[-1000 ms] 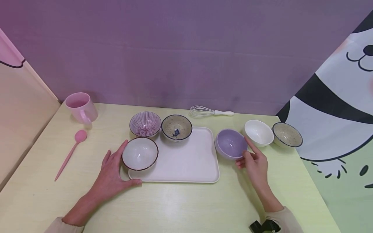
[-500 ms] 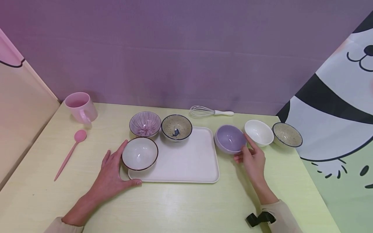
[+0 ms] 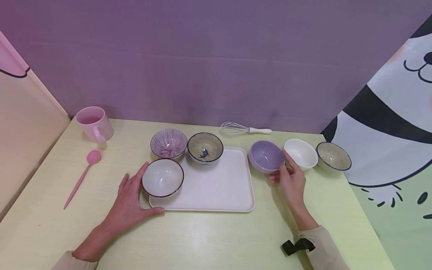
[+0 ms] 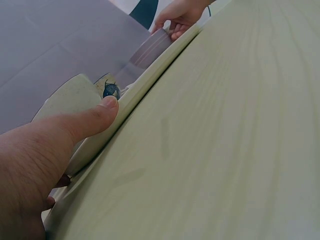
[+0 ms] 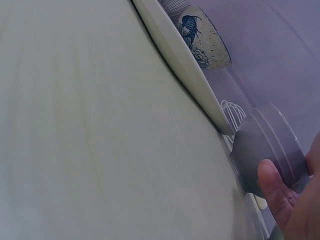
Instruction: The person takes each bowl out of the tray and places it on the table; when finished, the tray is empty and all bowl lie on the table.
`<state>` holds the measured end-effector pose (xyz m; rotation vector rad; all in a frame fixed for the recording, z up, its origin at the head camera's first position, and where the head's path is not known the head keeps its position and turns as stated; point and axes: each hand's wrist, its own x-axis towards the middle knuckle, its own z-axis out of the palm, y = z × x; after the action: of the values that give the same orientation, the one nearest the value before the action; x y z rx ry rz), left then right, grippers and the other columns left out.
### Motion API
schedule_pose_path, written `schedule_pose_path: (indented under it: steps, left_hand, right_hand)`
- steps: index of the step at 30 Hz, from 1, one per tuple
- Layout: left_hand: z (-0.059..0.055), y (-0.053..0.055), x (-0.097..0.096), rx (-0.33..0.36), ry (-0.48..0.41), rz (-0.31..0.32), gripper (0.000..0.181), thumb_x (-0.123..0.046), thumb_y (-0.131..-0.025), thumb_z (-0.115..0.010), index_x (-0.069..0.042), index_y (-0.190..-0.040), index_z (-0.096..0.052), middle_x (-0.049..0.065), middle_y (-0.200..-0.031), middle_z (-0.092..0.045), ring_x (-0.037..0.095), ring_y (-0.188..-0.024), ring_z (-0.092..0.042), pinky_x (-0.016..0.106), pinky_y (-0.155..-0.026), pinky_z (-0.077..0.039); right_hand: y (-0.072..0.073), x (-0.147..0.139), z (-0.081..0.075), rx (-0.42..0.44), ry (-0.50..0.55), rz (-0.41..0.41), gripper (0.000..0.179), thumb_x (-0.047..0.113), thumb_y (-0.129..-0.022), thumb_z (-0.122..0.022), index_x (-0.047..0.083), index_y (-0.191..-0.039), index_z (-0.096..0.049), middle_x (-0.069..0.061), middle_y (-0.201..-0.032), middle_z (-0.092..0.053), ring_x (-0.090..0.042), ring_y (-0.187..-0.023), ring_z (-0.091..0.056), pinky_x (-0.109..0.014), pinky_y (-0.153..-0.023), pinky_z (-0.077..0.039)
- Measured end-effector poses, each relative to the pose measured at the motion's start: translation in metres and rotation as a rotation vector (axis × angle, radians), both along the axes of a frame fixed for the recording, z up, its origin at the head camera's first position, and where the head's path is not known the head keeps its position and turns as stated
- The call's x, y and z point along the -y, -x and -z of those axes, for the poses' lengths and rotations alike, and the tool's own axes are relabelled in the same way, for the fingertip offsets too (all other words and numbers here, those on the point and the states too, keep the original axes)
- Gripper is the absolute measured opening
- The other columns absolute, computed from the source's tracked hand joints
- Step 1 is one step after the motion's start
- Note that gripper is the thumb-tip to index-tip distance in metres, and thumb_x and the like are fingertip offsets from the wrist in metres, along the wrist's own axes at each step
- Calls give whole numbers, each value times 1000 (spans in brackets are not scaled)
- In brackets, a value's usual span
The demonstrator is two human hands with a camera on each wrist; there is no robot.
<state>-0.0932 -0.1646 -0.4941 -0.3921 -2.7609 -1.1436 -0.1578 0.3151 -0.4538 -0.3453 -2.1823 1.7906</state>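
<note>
In the head view my left hand (image 3: 129,204) lies against the left side of a white bowl with a brown rim (image 3: 162,178), fingers fairly straight and thumb spread toward the near edge of a white tray (image 3: 219,193). That bowl sits over the tray's left part. Right of the tray, my right hand (image 3: 293,183) holds a purple bowl (image 3: 266,155) by its near right side. In the right wrist view the thumb (image 5: 272,182) presses on the bowl's outside. A speckled bowl with a blue drawing (image 3: 205,147) and a purple-striped bowl (image 3: 168,143) stand at the tray's back left.
A white bowl (image 3: 300,153) and a speckled bowl (image 3: 334,155) stand at the right, close to the purple one. A whisk (image 3: 244,129) lies along the back. At the left are a pink mug (image 3: 95,123) and a pink spoon (image 3: 82,179). A purple curtain (image 3: 209,63) rises behind.
My right hand has moved the purple bowl away from me, toward the back of the table, alongside the white bowl. My left hand and the bowl beside it have stayed put.
</note>
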Motion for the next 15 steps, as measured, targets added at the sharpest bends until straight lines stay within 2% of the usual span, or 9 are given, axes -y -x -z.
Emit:
schedule_pose_path:
  steps: [7,15]
  left_hand:
    - [1,-1,0,-20,0,1,145,-43,-67,-106,-13,-178,-18,30,-167,-46,51,-154,-42,62,-139,-7]
    - [0,1,-1,-26,3,4,145,-42,-67,-107,-13,-178,-18,30,-167,-47,51,-153,-43,62,-138,-7]
  right_hand:
    - [7,1,1,25,-3,12,58,4,-109,-49,16,-164,-55,-1,-66,-74,-7,-53,-72,-24,-55,-64]
    - [12,1,3,4,24,-11,57,4,-111,-49,11,-167,-50,0,-64,-73,-7,-51,-70,-25,-53,-64]
